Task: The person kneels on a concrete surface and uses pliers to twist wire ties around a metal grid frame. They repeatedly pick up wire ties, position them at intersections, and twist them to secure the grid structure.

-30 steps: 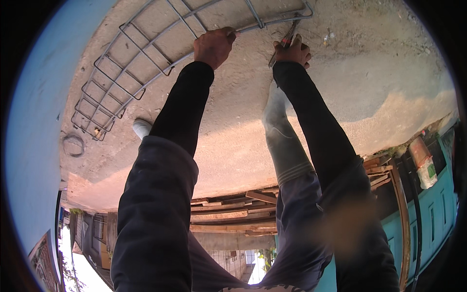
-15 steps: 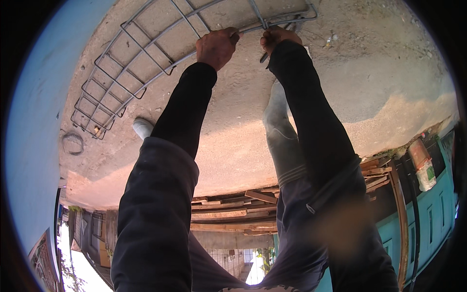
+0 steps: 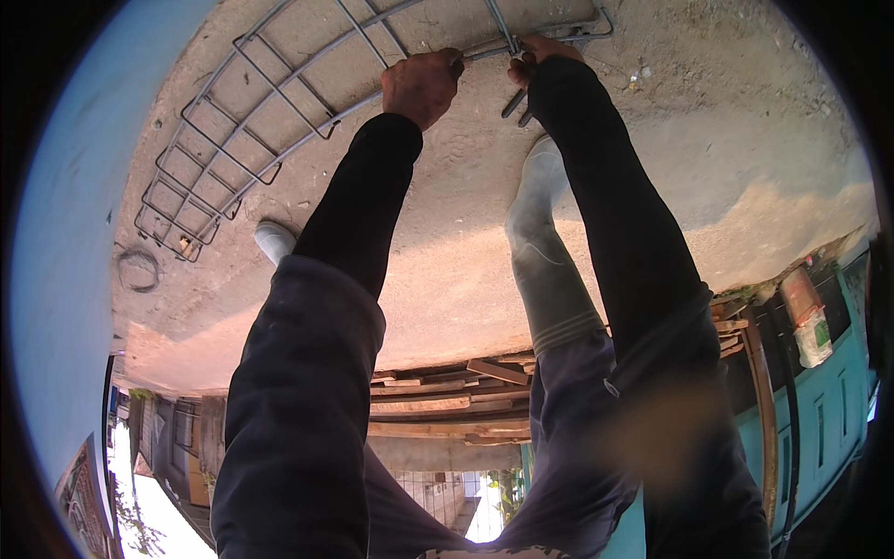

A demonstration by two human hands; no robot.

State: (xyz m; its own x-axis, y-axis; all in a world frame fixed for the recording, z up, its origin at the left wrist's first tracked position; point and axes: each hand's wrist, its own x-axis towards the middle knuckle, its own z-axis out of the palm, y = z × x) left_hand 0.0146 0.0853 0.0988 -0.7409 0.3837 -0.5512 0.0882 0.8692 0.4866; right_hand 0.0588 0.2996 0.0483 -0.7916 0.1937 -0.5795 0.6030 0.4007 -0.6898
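Hands: left hand (image 3: pixel 424 86) was fisted tight round a long bar of the rebar cage (image 3: pixel 270 140); right hand (image 3: pixel 538 58) was curled closed at the next bar joint, gripping a thin dark hook tool (image 3: pixel 515 101) whose end stuck out below the fist.
Cage position: lay flat on the sandy concrete ground (image 3: pixel 726 168), running from the top middle of view down to the left; both hands were on its near long bar, close together.
Cage build: long grey bars crossed by rectangular stirrups, spaced along its length.
Containers: a white bottle-like container (image 3: pixel 813 335) sat at the right edge by the teal wall (image 3: pixel 838 419); contents could not be told. Nothing lay inside the cage frame but bare ground.
Feet: grey rubber boot (image 3: pixel 545 252) stood just below the right hand; pale shoe toe (image 3: pixel 275 240) poked out beside the left sleeve.
Other: small wire coil (image 3: pixel 138 270) lay on the ground near the cage's far-left end; stacked wooden planks (image 3: pixel 447 401) sat behind the legs.
Hidden/cut off: cage top was cut by the frame edge; right fingertips and the tie point were hidden behind the wrist; a blurred patch covered part of the right sleeve; fisheye rim bent everything at the edges.
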